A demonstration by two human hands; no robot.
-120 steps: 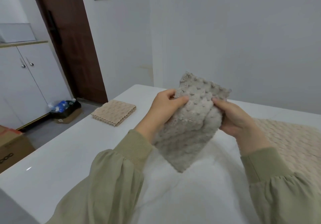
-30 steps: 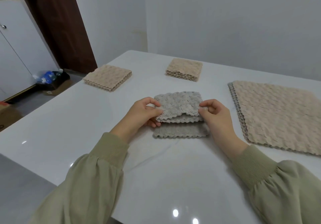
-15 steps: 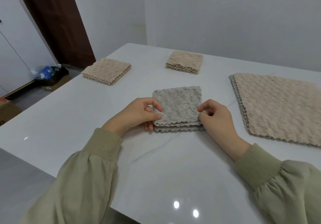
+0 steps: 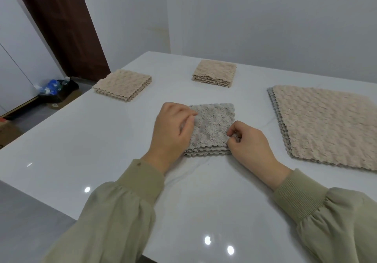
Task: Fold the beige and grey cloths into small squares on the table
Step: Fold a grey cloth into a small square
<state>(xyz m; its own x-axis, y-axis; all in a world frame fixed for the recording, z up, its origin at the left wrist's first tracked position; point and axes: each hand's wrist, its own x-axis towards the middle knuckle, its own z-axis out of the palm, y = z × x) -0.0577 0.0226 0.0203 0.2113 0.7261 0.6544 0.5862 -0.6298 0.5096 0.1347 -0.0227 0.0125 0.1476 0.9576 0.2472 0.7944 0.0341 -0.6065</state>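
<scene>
A grey bobbled cloth (image 4: 212,128) lies folded into a small square in the middle of the white table (image 4: 102,144). My left hand (image 4: 173,130) rests on its left side with the fingers lying loosely over the top layer. My right hand (image 4: 248,142) pinches the cloth's near right corner between thumb and curled fingers. Two beige folded squares sit farther back, one at the left (image 4: 123,87) and one at the centre (image 4: 215,73). At the right lies a flat stack of unfolded cloths (image 4: 326,124), beige on top with a grey edge showing beneath.
The table's left edge drops to a grey floor. A dark door (image 4: 61,24) and white cabinets (image 4: 18,58) stand at the left, with a box of bottles (image 4: 57,88) on the floor. A pale wall runs behind the table.
The grey cloth came down from the air onto the table and its top half was folded over to make a square. My left hand has moved from the edge onto the cloth's top.
</scene>
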